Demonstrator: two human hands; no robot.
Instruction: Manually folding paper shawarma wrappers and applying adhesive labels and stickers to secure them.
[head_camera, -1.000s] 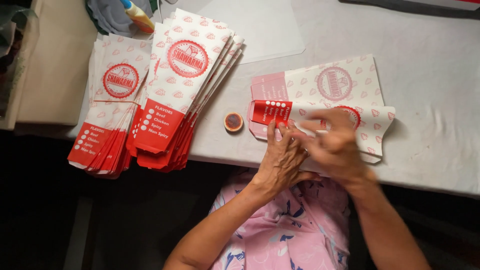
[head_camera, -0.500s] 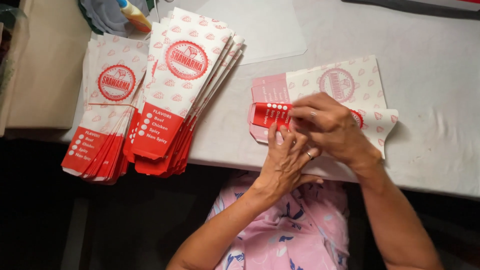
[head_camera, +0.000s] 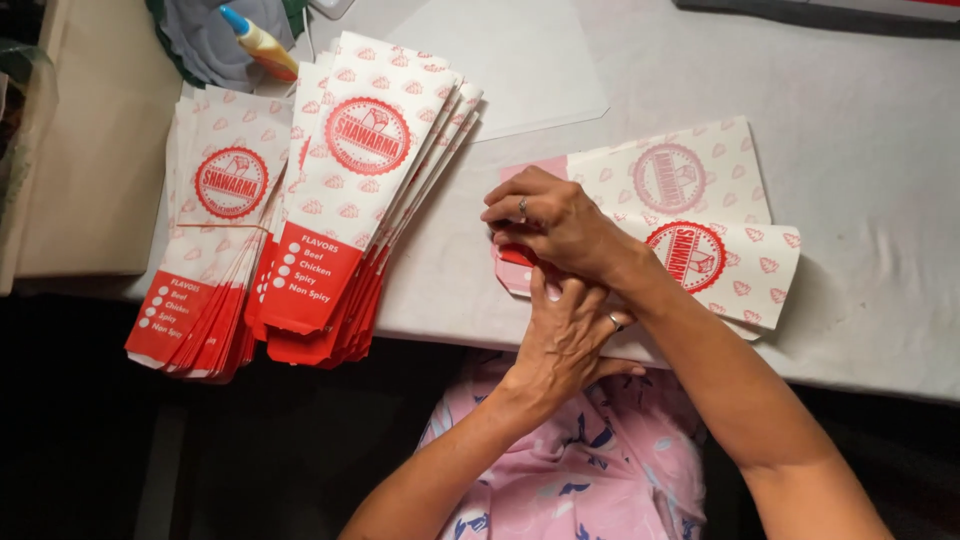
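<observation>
White table bears everything. Two fanned stacks of red-and-white paper bags lie at its left. Two loose paper bags lie near the front edge. Right hand lies over their red end, fingers curled together, seemingly pinching it. Left hand lies just below, fingers flat and together on the same end.

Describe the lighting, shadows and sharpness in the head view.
Head view: the white table is evenly lit with no glare; the two stacks of red-and-white paper bags look sharp; the left hand and right hand, pressing on a paper bag, show no motion blur and cast only soft shadow; below the table edge the picture falls to near black.
</observation>
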